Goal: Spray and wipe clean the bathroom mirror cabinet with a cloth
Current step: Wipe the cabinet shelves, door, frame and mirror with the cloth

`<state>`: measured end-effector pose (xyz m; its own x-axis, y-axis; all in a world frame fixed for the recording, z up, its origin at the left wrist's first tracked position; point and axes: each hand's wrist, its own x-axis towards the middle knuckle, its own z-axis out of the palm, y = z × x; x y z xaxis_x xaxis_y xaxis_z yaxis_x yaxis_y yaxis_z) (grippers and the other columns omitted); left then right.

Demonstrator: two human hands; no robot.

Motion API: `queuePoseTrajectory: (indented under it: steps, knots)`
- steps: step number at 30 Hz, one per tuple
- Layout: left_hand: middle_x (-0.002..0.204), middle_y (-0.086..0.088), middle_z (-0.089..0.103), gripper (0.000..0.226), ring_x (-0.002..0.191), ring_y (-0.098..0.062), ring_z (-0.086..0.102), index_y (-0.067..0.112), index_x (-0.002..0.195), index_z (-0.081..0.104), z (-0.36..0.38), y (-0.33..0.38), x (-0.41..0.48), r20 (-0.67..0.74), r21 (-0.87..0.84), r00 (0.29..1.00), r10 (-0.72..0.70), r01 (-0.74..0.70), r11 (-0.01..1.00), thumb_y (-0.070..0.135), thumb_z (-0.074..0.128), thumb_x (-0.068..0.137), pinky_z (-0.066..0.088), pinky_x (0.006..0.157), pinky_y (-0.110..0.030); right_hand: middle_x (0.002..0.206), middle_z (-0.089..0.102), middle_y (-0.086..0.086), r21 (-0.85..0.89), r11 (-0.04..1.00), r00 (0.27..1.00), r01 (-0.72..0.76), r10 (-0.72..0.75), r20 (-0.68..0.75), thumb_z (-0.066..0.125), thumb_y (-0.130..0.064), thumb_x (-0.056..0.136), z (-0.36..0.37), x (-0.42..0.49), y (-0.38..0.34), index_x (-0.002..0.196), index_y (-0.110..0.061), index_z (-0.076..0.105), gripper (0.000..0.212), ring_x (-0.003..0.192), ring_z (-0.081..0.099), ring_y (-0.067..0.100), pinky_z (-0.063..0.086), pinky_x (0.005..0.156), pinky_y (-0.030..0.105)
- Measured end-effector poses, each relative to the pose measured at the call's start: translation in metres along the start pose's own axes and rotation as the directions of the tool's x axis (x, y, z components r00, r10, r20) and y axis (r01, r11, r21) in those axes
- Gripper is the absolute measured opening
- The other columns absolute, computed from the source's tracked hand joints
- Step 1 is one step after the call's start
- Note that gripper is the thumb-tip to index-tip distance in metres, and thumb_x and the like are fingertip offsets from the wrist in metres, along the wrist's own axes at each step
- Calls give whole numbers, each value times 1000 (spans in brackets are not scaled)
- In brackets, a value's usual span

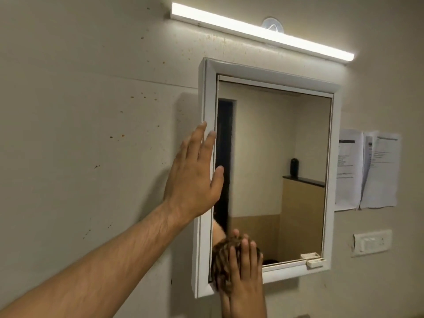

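Since the cabinet point(275, 72) is closed, you can't see its contents. Left hand point(195, 173) flat, released, on its left edge. Right hand point(245, 278), fingers straight, presses cloth point(220, 267) at mirror's point(275, 157) bottom-left corner.

Cabinet point(270, 71): white-framed, mounted upright on the wall point(91, 111), tall mirror door point(270, 157) reflecting a beige room, small white catch point(314, 262) at its lower right corner. Cloth point(223, 268): brown, striped, bunched, pressed against the glass at the lower left corner.
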<state>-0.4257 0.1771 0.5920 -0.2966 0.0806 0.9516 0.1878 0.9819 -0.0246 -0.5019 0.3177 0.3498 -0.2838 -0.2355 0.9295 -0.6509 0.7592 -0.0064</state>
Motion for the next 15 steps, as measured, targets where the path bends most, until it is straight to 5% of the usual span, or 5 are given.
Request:
queuePoseTrajectory:
  steps: [5, 12, 15]
  knots:
    - [173, -9, 3, 79, 160, -23, -1, 14, 163, 17, 9, -8, -15, 96, 159, 988, 117, -131, 978, 39, 50, 96, 7, 128, -45, 174, 0, 10, 96, 995, 1000, 0, 0, 3, 38, -48, 100, -20, 61, 2, 166, -16, 9, 79, 160, -2, 34, 12, 121, 57]
    - [173, -11, 3, 79, 160, -24, -3, 10, 163, 17, 10, -1, 11, 27, 101, 989, 144, -146, 984, 37, 49, 97, 4, 129, -46, 174, -4, 11, 15, 1000, 979, -2, 5, -203, 24, -56, 103, -120, 348, 18, 166, -18, 8, 75, 159, -8, 32, -2, 127, 57]
    - [172, -13, 4, 78, 160, -25, -2, 9, 163, 18, 8, 6, 21, 14, 102, 989, 145, -146, 984, 38, 44, 96, 4, 129, -48, 173, 2, 16, 2, 999, 965, 37, -35, -260, 30, -52, 104, -102, 332, 27, 165, -13, 14, 74, 159, -4, 35, -3, 128, 54]
